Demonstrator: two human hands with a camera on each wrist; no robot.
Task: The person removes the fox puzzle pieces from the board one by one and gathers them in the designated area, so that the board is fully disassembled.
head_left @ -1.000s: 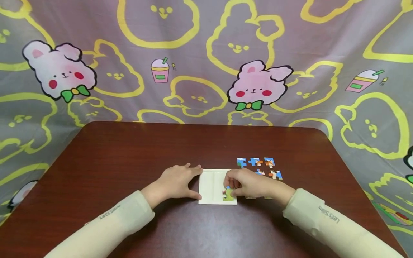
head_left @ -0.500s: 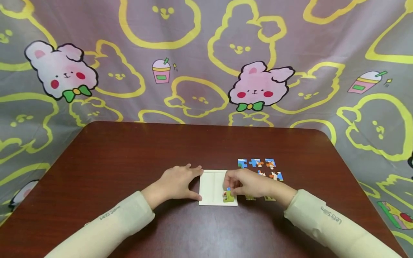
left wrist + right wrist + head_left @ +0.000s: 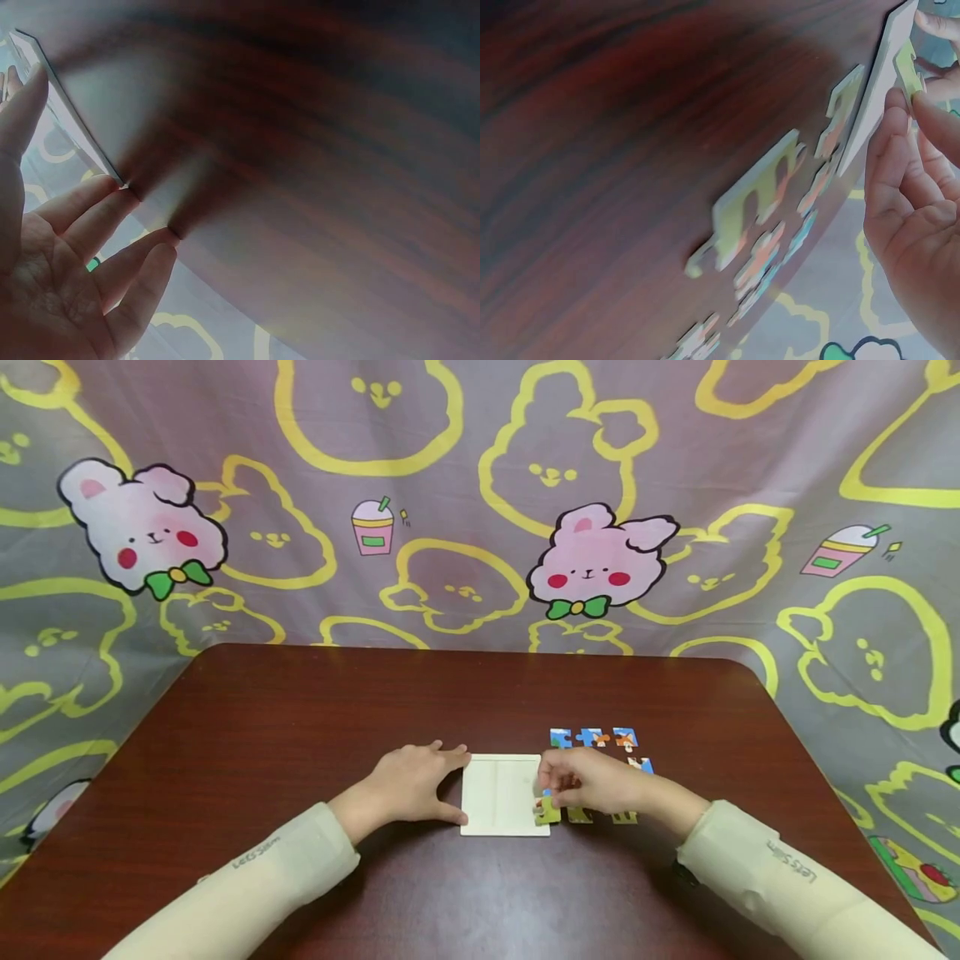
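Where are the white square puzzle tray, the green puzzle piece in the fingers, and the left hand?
white square puzzle tray (image 3: 495, 797), head view, on its bare middle panel.
green puzzle piece (image 3: 548, 811), head view, on its green lower half below the fingertips.
left hand (image 3: 408, 783), head view, on the back of the hand.

Both arms are in long cream sleeves (image 3: 247, 877), snug at the wrists, small dark "Let's Slim" lettering printed just up from each bare hand (image 3: 408, 787).
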